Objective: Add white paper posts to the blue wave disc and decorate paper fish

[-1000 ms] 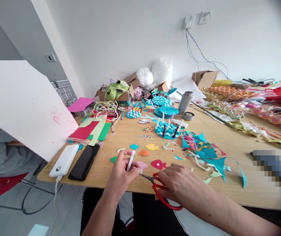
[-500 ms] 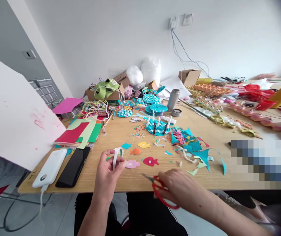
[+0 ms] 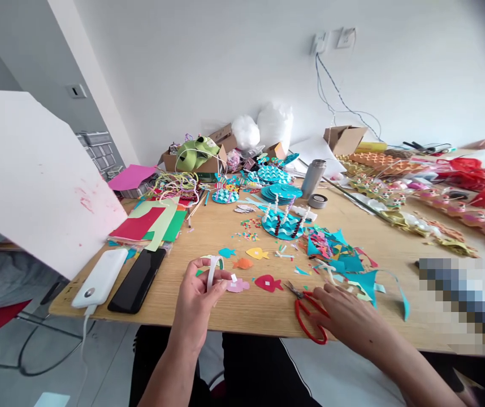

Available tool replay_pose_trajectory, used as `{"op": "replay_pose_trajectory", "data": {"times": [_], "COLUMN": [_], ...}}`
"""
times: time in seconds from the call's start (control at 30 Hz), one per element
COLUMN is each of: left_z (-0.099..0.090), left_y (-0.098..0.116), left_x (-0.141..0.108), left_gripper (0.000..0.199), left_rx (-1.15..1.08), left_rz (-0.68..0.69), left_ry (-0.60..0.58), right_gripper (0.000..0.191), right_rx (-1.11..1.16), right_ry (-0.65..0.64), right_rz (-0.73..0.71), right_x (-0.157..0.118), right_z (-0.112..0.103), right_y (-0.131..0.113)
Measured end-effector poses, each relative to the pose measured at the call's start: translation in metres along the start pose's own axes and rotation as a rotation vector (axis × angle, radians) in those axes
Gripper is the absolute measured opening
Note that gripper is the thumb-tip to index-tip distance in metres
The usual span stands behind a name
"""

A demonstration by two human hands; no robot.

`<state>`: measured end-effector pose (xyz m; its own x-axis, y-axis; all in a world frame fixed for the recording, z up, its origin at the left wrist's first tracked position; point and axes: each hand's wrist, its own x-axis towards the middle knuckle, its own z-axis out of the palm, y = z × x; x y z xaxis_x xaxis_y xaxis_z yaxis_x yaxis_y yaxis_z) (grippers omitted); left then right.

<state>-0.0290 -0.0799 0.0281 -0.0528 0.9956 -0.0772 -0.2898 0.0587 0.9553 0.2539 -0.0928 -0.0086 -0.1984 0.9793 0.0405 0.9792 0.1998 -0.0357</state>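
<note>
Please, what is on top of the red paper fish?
A small white square sits on the red paper fish; what lies under that square is hidden.

On the wooden desk [image 3: 246, 314], the flat red paper fish [image 3: 268, 283] lies right of the flat pink paper fish [image 3: 238, 286] and before the yellow paper fish [image 3: 257, 254]. Red-handled metal scissors [image 3: 301, 294] are just right of the red fish. Behind them is the round wavy blue base [image 3: 282, 227], with the silver metal bottle [image 3: 314, 178] farther back. Well left lies the flat black phone [image 3: 138, 281], right of the white oblong power bank [image 3: 101, 277].
</note>
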Motion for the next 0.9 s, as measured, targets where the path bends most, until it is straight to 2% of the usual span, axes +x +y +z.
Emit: {"op": "replay_pose_trajectory", "data": {"times": [0.1, 0.17, 0.23, 0.3, 0.43, 0.53, 0.67, 0.9], "left_z": [-0.001, -0.001, -0.002, -0.005, -0.011, -0.015, -0.017, -0.03], "left_y": [0.001, 0.002, 0.001, 0.001, 0.001, 0.001, 0.0, -0.005], "left_x": [-0.002, -0.004, -0.005, -0.006, -0.007, -0.008, -0.009, -0.012], "left_gripper": [0.049, 0.049, 0.047, 0.045, 0.044, 0.045, 0.04, 0.031], "left_rx": [-0.011, -0.017, -0.022, -0.025, -0.028, -0.029, 0.032, 0.322], "left_rz": [-0.004, -0.011, -0.005, 0.01, 0.036, 0.051, 0.098, 0.303], "left_ry": [0.01, -0.004, -0.018, -0.026, -0.02, -0.001, 0.015, 0.143], "right_gripper": [0.021, 0.026, 0.028, 0.032, 0.041, 0.039, 0.032, 0.017], "right_rx": [0.199, 0.531, 0.923, 1.211, 1.51, 1.558, 1.482, 1.255], "right_ry": [0.03, 0.073, 0.001, -0.094, -0.181, -0.191, -0.19, -0.143], "right_rz": [0.056, 0.076, 0.043, -0.006, -0.016, -0.01, -0.016, -0.072], "right_x": [0.01, 0.019, 0.028, 0.037, 0.05, 0.055, 0.057, 0.068], "right_z": [-0.021, -0.034, -0.042, -0.043, -0.037, -0.035, -0.037, -0.035], "right_y": [-0.017, -0.042, -0.072, -0.098, -0.127, -0.134, -0.141, -0.16]}}
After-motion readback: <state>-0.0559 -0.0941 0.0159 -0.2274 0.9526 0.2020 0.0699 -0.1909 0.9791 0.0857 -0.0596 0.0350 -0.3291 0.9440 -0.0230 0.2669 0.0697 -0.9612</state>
